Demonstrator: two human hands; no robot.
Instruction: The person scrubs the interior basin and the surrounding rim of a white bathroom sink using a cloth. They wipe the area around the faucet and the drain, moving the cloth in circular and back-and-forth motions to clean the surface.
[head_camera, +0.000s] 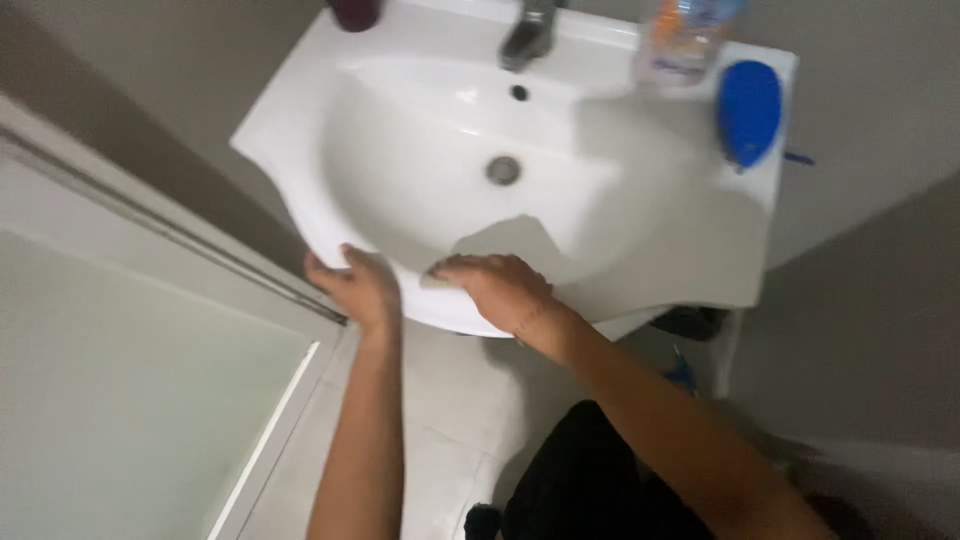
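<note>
Small bathroom, grey walls, pale tiled floor (450, 400), frosted glass door panel (130, 400) on the left. One white washbasin (640, 250) fills the top of the view, its front rim toward the person, one drain (503, 170) and one overflow hole (518, 92) in the bowl. One metal tap (528, 35) at the back edge. One blue oval soap dish or brush (748, 110) sits on the right ledge, one clear bottle (685, 35) behind it, one dark red cup (355, 12) at the back left corner.

Two hands, both on the front rim. The left hand (358, 285) curls over the rim's outer edge, fingers wrapped on it. The right hand (500, 285) lies flat, palm down, fingers spread on the rim just beside the left, clasping nothing; whether a cloth lies under it I cannot tell.

Risks, as I judge: weight pressed on the overhanging front rim could strain the basin's mounting; a wet rim could let the flat hand slide; a jolt could tip the bottle into the bowl
</note>
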